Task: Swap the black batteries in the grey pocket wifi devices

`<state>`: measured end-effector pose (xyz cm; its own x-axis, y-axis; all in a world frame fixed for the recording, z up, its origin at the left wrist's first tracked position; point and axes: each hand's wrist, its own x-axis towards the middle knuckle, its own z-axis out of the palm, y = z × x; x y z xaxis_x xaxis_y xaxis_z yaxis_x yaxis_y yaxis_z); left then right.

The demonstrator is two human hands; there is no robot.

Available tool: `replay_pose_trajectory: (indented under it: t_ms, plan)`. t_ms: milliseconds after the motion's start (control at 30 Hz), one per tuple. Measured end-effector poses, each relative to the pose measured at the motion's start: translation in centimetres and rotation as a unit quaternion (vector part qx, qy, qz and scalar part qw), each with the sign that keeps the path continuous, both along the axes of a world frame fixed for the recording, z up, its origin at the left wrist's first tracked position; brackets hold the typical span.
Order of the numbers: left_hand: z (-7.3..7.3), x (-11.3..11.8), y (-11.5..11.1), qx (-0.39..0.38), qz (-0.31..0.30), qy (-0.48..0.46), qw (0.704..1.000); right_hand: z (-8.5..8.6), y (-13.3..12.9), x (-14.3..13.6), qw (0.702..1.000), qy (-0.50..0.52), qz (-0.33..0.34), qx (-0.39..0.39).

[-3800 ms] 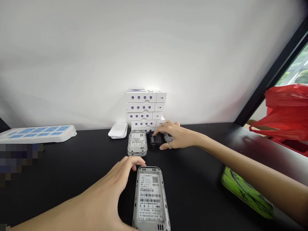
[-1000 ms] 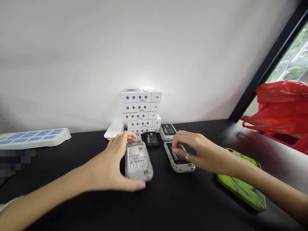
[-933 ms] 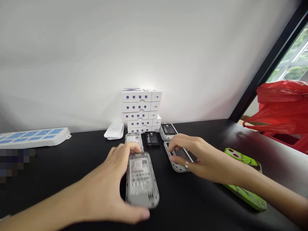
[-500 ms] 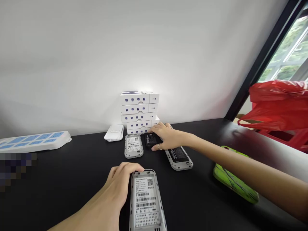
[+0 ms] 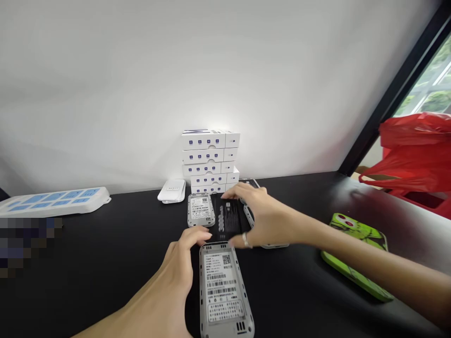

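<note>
My left hand [image 5: 176,277] grips the top left edge of a grey device casing [image 5: 225,286]. The casing lies open side up, showing a printed label with barcodes and a QR code. Just beyond its top end, my right hand [image 5: 260,213] has a flat black battery [image 5: 227,218] between thumb and fingers. The battery is slightly blurred and hangs above the table. A second labelled casing [image 5: 200,210] lies behind my left fingertips. Partly covered by my right hand is another casing [image 5: 249,216].
White boxes [image 5: 204,156] are stacked against the wall, with several white covers [image 5: 172,191] to their left. A power strip [image 5: 56,202] lies at far left. On the right are a green phone case [image 5: 355,253] and a red plastic bag [image 5: 416,155].
My right hand has lifted the black battery off the table and brought it nearer, towards the front casing. My left hand stays on that casing. The view has shifted slightly.
</note>
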<state>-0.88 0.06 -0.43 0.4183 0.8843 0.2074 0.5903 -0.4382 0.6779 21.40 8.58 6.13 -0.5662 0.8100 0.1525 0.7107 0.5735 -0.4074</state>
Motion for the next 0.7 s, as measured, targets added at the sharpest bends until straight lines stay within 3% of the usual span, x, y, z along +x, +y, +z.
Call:
replay_pose_trajectory:
  t_ms: [133,300,433,600,700]
  plan:
    - [-0.2,0.1,-0.4,-0.032,0.027,-0.009,0.999,-0.4,-3.2,-0.7,0.993,0.028,0.042,-0.105]
    - [-0.1,0.2,-0.5,-0.042,0.05,-0.01,0.998,-1.6,-4.0,-1.0,0.984,0.068,0.074,-0.146]
    - [0.0,0.2,-0.4,-0.036,0.047,-0.017,0.998,-1.8,-4.3,-0.8,0.984,0.065,0.092,-0.137]
    - [-0.4,0.0,-0.1,-0.011,0.025,-0.024,0.999,-1.8,-4.3,0.0,0.975,0.008,0.197,-0.102]
    - [-1.0,-0.1,0.3,0.009,0.01,-0.051,0.999,-2.0,-4.5,-0.1,0.974,-0.029,0.214,-0.074]
